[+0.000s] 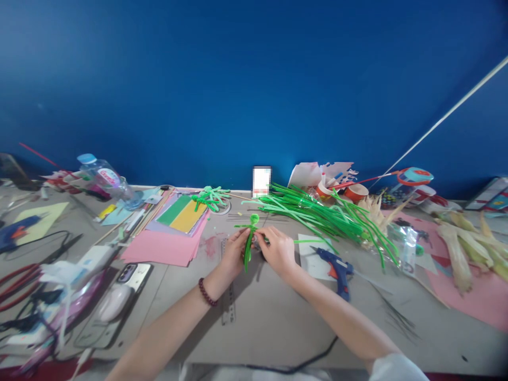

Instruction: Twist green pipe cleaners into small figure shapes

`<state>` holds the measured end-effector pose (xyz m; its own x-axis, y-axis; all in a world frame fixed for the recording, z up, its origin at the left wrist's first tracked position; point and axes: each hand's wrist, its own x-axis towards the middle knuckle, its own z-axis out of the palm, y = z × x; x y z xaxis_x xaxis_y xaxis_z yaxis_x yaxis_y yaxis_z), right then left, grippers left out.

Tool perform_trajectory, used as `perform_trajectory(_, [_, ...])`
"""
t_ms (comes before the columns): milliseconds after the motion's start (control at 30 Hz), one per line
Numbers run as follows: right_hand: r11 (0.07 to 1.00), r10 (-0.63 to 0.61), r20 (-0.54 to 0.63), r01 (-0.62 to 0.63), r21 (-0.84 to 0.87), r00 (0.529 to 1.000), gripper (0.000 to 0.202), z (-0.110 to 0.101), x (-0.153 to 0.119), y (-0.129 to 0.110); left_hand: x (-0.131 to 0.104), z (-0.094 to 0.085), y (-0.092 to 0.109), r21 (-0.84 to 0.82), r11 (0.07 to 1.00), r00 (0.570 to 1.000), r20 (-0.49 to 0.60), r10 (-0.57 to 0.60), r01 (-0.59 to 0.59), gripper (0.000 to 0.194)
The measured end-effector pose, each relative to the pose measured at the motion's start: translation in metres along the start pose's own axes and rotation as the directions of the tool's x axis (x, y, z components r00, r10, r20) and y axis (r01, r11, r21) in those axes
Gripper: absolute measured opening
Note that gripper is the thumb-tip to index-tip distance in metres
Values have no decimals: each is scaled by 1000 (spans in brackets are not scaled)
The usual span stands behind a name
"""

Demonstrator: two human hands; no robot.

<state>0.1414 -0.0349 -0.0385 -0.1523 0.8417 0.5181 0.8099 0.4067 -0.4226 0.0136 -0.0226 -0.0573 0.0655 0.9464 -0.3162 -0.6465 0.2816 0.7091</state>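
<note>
Both hands meet above the middle of the table around a small green pipe-cleaner figure (248, 253), which has a rounded loop on top and strands hanging down. My left hand (235, 250) pinches it from the left, a dark bead bracelet on that wrist. From the right, my right hand (280, 250) has its thumb and fingers closed at the figure's side; whatever sits between these fingertips is too small to make out. A clear ruler (228, 304) lies under the left wrist. Several bent green pipe-cleaner pieces (210, 198) rest on the papers behind.
A big bundle of green pipe cleaners (317, 214) spreads behind my right hand. The blue glue gun (336, 269) lies right, on white paper. Pink paper (166, 247), a phone (113, 307) and a plastic bottle (105, 177) are left. Dried corn husks (460, 248) lie far right.
</note>
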Motion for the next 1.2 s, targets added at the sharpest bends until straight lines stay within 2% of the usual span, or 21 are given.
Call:
perform_trajectory(267, [992, 106, 49, -109, 59, 993, 17, 7, -1, 4, 2, -3, 4, -29, 997, 997, 2, -72, 72, 24])
perform_trajectory(400, [982, 139, 73, -147, 117, 988, 18, 3, 1, 4, 5, -7, 6, -26, 996, 995, 47, -85, 86, 24])
perform_trajectory(533, [972, 178, 104, -192, 136, 978, 23, -2, 4, 4, 7, -7, 8, -31, 995, 995, 34, -95, 96, 25])
perform_trajectory(633, [938, 255, 154, -282, 202, 955, 27, -2, 7, 7, 5, -5, 11, -67, 992, 993, 63, -101, 105, 24])
perform_trajectory(733, [841, 310, 282, -400, 363, 908, 30, 3, 12, 14, 2, -2, 12, -71, 990, 987, 115, -116, 125, 22])
perform_trajectory(833, [713, 300, 402, -483, 509, 865, 25, 6, 18, 24, -1, -2, 11, -28, 993, 976, 189, -111, 118, 23])
perform_trajectory(967, [608, 237, 452, -494, 622, 860, 23, 0, 26, 34, -2, -7, 10, 88, 993, 947, 305, -104, 81, 24])
perform_trajectory(1067, [611, 152, 491, -472, 636, 858, 20, -11, 33, 39, -1, -9, 12, 203, 978, 931, 347, -110, 40, 23])
perform_trajectory(1200, [717, 84, 526, -418, 558, 846, 17, -24, 37, 45, 2, -10, 19, 406, 913, 908, 398, -133, -44, 18])
